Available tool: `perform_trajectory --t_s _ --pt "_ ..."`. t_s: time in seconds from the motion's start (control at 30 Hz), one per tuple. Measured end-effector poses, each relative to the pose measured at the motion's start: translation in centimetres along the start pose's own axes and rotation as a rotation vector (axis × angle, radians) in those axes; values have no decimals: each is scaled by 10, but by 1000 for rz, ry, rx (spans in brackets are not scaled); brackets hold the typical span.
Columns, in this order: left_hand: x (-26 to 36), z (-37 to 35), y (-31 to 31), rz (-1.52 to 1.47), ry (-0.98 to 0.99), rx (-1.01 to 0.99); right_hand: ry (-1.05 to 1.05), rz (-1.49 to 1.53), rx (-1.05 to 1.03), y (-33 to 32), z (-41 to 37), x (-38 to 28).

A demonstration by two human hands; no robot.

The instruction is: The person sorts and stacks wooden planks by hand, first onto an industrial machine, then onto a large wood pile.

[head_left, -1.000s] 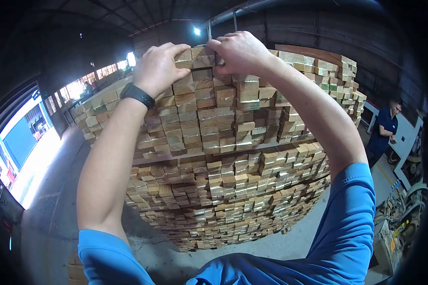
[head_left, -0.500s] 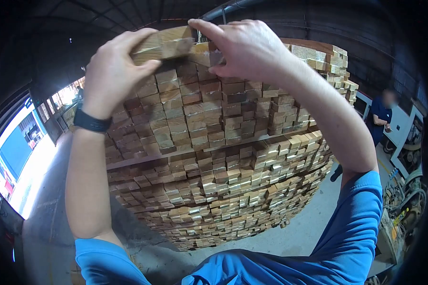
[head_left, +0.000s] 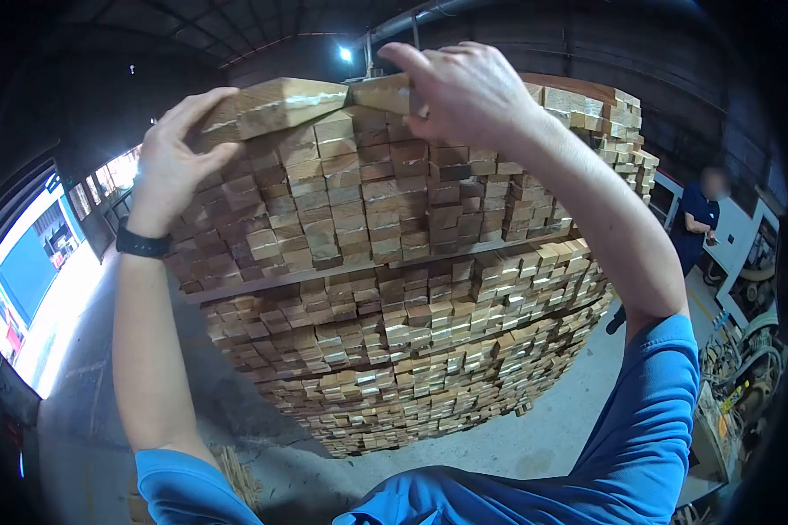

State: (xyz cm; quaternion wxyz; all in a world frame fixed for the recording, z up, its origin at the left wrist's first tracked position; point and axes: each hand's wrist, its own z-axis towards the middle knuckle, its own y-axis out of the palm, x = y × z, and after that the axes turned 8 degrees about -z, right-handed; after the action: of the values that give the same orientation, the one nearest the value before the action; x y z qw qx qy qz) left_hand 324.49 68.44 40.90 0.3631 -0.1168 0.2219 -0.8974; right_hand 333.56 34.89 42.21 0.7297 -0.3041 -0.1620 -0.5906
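Plainly two hands (head_left: 173, 157) (head_left: 480, 92) at one woodpile (head_left: 372, 219)

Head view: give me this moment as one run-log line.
left hand: gripping left block by its end | right hand: at right block, grip unclear | blocks: at top of wood stack

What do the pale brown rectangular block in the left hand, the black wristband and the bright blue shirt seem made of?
Pale brown rectangular block in the left hand: wood, apparently sawn and unvarnished; faint grain and a rough whitish streak show.
Black wristband: perhaps rubber or silicone, being dark, smooth and bent round the wrist; unsure.
Bright blue shirt: cloth, matte, by its soft folds; fibre unclear.
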Motion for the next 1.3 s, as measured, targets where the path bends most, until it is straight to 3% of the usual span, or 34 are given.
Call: perform_trajectory --t_s 0.17,0.3,0.37,0.43,0.6,0.7,0.73,0.77,0.83,0.9,0.93,0.97,1.0,1.03,1.13,1.17,1.23,1.3 --pt "-19 -7 3 92 -34 -14 -6 90 55 -11 0 -2" --pt "-24 3 26 162 3 -51 58 83 -75 -33 14 5" --pt "-27 6 37 172 1 -42 -6 107 -126 -38 12 -8" --pt "-26 7 45 189 -1 -20 -158 -7 41 -30 10 -30" --pt "-19 5 47 219 -77 19 -161 40 117 -46 27 -58" --pt "-11 3 49 150 -100 33 -99 206 -62 -68 29 -46" --pt "-20 1 50 184 -24 57 29 452 -322 -94 26 -33" --pt "-11 -2 49 201 50 108 140 466 -239 -96 17 -24" --pt "-2 -11 53 109 -9 311 368 616 -284 -124 -5 10" --pt "23 -21 54 -296 -210 365 622 641 -195 -100 -32 55" --pt "39 -26 56 -502 -309 389 586 701 -43 -46 -62 91" --pt "59 -28 61 -750 -389 342 630 737 -70 -55 -81 89" --pt "62 -27 62 -976 -535 207 856 806 -283 -66 -91 91" --pt "65 -23 64 -1200 -680 59 965 958 -246 -61 -101 92" --pt "96 0 80 -1455 -1047 -83 1233 1381 -66 -40 -116 70" --pt "98 9 87 -1515 -1093 -16 1170 1601 -74 -45 -116 59" --pt "91 20 107 -1635 -1192 117 1279 1896 -134 -34 -112 58" --pt "81 25 120 -1769 -1091 71 1282 1894 17 -41 -105 47"
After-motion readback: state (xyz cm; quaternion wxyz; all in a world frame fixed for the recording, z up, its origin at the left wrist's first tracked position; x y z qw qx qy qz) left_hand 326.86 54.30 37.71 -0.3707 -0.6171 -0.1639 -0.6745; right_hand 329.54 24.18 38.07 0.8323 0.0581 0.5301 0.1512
